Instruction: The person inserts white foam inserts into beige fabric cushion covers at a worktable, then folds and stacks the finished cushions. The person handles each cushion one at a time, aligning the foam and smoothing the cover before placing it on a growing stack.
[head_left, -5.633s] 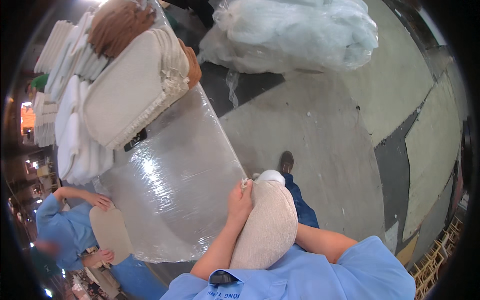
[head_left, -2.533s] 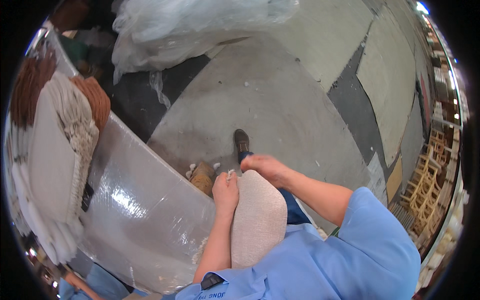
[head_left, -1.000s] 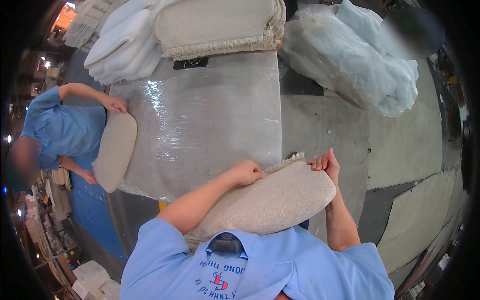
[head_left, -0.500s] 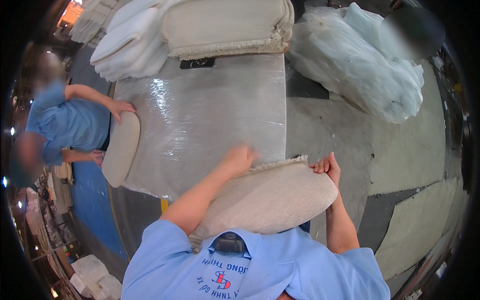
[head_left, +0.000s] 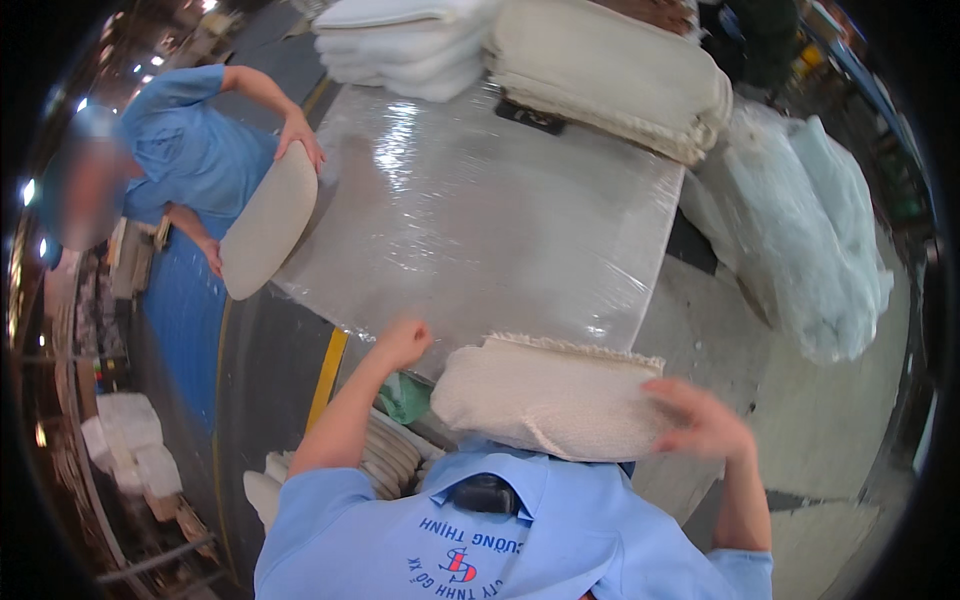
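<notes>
A beige woven-fabric cushion with a frayed seam along its far edge lies across my front, at the near edge of a plastic-wrapped table. My left hand is curled into a loose fist, off the cushion's left end and above the table's near edge; nothing shows in it. At the cushion's right end my right hand is blurred, its fingers apart, the tips against or just over the fabric.
The table bears stacked white pads and folded beige covers at its far side. At left a co-worker holds a beige cushion. A clear plastic bag stands right. Several cushions are stacked by my left arm.
My view has turned, so the table sits tilted. My left hand has come away from the frayed edge to the left. My right hand has opened from its grip at the cushion's corner.
</notes>
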